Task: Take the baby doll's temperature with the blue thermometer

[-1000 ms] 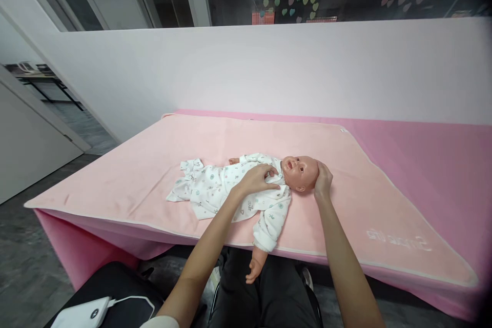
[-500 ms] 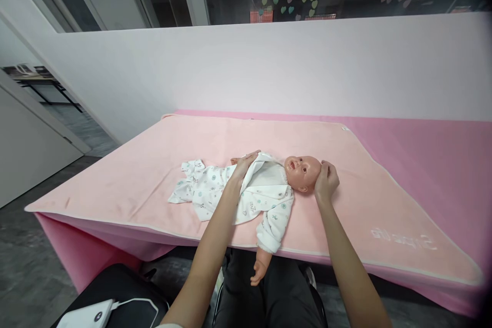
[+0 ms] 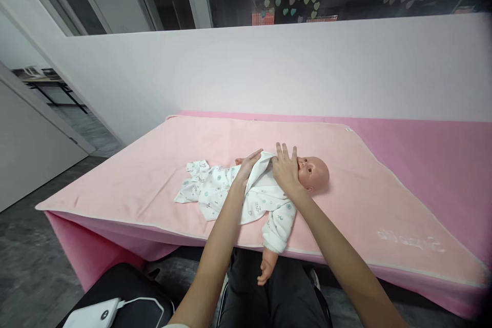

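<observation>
On the pale pink blanket (image 3: 346, 205) that covers the pink table (image 3: 442, 159) lies the baby doll (image 3: 313, 172), on its back, head toward my right and legs toward my left; it wears a white printed romper (image 3: 215, 192). I see my left hand (image 3: 249, 165) pinching the front flap of the romper at the doll's chest, fingers closed on the cloth and holding it folded up and back, so the plain inner side shows; my right hand (image 3: 285, 170) lies flat with fingers spread, gripping nothing, resting on the doll's upper chest and neck, just beside the left hand and touching the chin side of the head. One sleeved arm of the doll hangs over the near edge of the table, its bare little hand (image 3: 265, 272) dangling below the blanket (the other arm shows only as a small pink bit behind my left hand); near my lap, at the lower left, a white power bank (image 3: 92, 313) with a cable rests on a black bag (image 3: 126, 287).
</observation>
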`<state>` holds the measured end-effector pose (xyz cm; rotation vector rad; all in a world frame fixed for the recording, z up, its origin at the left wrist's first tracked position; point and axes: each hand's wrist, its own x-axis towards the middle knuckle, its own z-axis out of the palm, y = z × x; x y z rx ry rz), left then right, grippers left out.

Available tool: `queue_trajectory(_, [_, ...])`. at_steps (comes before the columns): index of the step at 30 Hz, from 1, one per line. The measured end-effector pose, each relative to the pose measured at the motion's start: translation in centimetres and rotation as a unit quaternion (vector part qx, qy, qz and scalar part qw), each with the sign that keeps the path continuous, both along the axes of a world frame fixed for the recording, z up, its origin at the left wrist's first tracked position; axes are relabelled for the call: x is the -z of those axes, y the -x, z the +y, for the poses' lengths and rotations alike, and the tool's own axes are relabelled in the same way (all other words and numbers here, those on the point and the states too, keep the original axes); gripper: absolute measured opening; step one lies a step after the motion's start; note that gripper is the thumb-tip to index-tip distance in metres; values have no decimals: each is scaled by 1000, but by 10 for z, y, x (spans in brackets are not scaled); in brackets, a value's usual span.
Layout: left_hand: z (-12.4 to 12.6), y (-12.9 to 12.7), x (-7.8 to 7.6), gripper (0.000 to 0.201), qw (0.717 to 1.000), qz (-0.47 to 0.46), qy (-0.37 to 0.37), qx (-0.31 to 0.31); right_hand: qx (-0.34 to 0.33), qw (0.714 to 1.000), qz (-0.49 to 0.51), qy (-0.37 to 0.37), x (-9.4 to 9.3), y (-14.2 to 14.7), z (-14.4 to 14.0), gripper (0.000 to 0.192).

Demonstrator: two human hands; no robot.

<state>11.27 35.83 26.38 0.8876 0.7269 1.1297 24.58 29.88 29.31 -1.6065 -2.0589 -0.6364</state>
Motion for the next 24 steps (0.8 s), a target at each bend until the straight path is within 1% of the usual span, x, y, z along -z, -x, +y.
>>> queue_trajectory(2, [-2,0,-2,43,1000,-18,4,1,27,999,-17,6,-1,-2,-1,25])
queue_trajectory(4, [-2,-1,-3,40,999,-37,5,-5,30,1000,6,-2,-2,-8,-13,24])
queue_trajectory(5, [-3,-2,-3,38,999,-37,2,-11,32,999,40,-11,-3,-12,-22,24])
queue_trajectory(7, [-4,-5,-3,35,1000,-10,-14,-21,41,986,154,-39,-6,-21,-45,26])
queue_trajectory(8, [-5,-7,-3,34,999,15,-29,-19,49,971,227,-57,-7,-27,-57,27])
queue_trajectory(9, [-6,-10,-2,34,998,46,-50,-7,53,949,303,-74,-8,-32,-69,28])
queue_trajectory(11, [-10,-14,-2,36,986,120,-105,40,53,886,449,-100,-7,-46,-91,29])
queue_trajectory(13, [-16,-17,-3,38,963,196,-162,84,39,825,558,-88,0,-62,-108,32])
queue_trajectory(14, [-19,-18,-4,39,950,230,-187,98,33,803,591,-68,7,-71,-116,34])
queue_trajectory(15, [-22,-18,-5,39,937,259,-208,105,32,790,610,-43,16,-81,-123,35])
queue_trajectory(17, [-27,-19,-9,40,913,309,-243,110,59,786,615,3,37,-101,-136,38])
queue_trajectory(19, [-29,-19,-11,39,888,351,-273,113,102,797,594,40,59,-119,-149,41])
queue_trajectory(20, [-30,-19,-11,39,878,368,-284,112,130,810,569,56,69,-127,-155,42])
queue_trajectory(22, [-30,-20,-11,38,867,386,-297,105,193,847,487,87,83,-138,-163,43])
queue_trajectory(24, [-30,-20,-10,37,873,376,-293,102,252,881,390,94,89,-140,-167,42])
